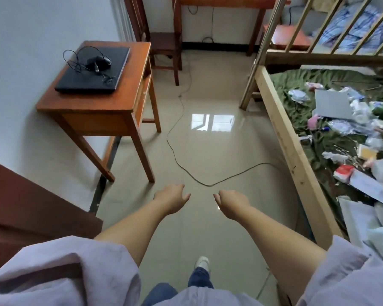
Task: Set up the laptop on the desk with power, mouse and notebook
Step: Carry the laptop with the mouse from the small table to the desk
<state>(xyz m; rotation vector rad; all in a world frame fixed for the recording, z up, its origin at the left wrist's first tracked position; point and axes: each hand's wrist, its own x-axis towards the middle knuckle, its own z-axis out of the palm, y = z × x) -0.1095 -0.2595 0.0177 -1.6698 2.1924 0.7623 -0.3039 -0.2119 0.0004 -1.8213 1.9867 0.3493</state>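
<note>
A closed black laptop [91, 71] lies flat on a small wooden desk [119, 102] against the left wall. On its lid rest a black mouse [106, 60], a power adapter [93, 62] and tangled black cables [75, 58]. My left hand [171, 198] and my right hand [231, 203] hang in front of me over the tiled floor, well short of the desk. Both hold nothing, with fingers loosely curled and apart. No notebook is clearly recognisable; a grey flat item [332, 104] lies on the bed.
A wooden bunk bed [290, 151] runs along the right, its green mattress strewn with bags and papers. A black cable [186, 171] snakes across the floor. A wooden chair [166, 45] and a second table [219, 3] stand at the back. A dark door [31, 208] is at left.
</note>
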